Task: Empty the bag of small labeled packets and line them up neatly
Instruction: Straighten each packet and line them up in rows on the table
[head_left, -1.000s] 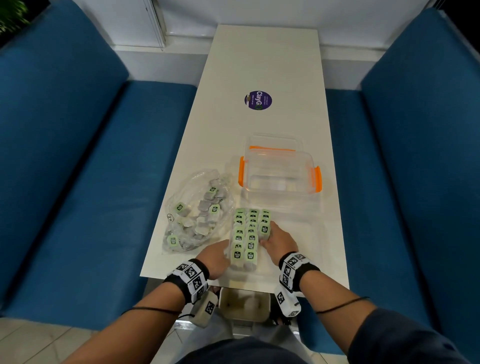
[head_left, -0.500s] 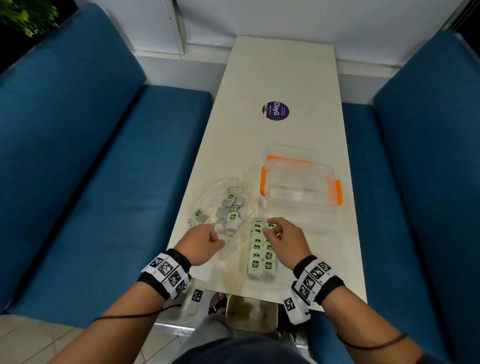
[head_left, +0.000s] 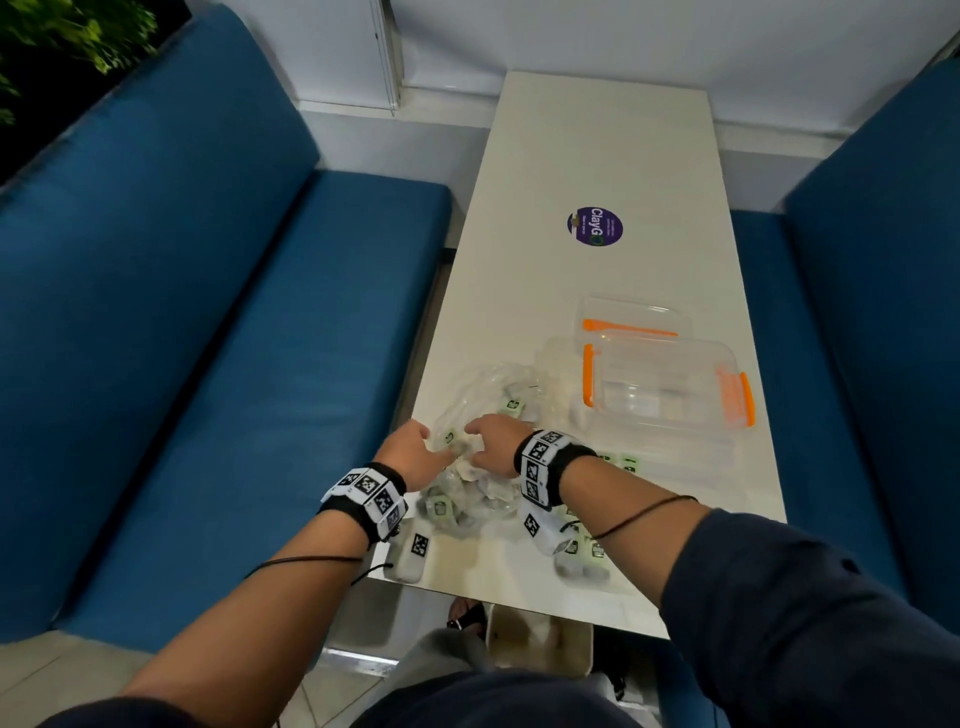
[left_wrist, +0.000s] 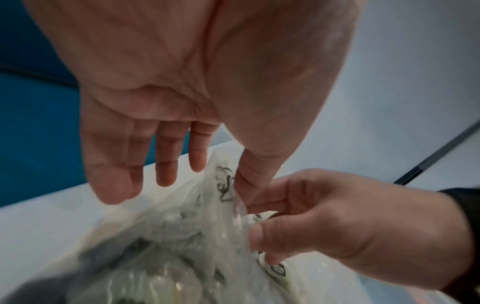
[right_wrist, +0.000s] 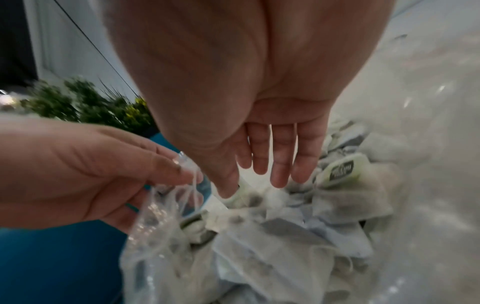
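Note:
A clear plastic bag (head_left: 485, 387) of small green-labelled packets lies crumpled on the white table (head_left: 597, 156), near its left edge. My left hand (head_left: 415, 451) pinches the bag's film (right_wrist: 179, 185) between thumb and finger. My right hand (head_left: 493, 446) grips the facing edge of the bag's mouth (left_wrist: 233, 205), thumb on one side and curled fingers on the other. Loose packets (right_wrist: 342, 167) show through the plastic. The rows of lined-up packets (head_left: 618, 461) sit to the right, mostly hidden under my right forearm.
A clear box with orange latches (head_left: 670, 389) stands just right of the bag, its lid (head_left: 628, 317) behind it. A purple round sticker (head_left: 595, 227) marks mid-table. Blue benches (head_left: 208, 338) flank the table on both sides.
Both hands left the packet rows and moved left to the bag. Each now holds an edge of the bag, which is more crumpled than before. The head view has swung left.

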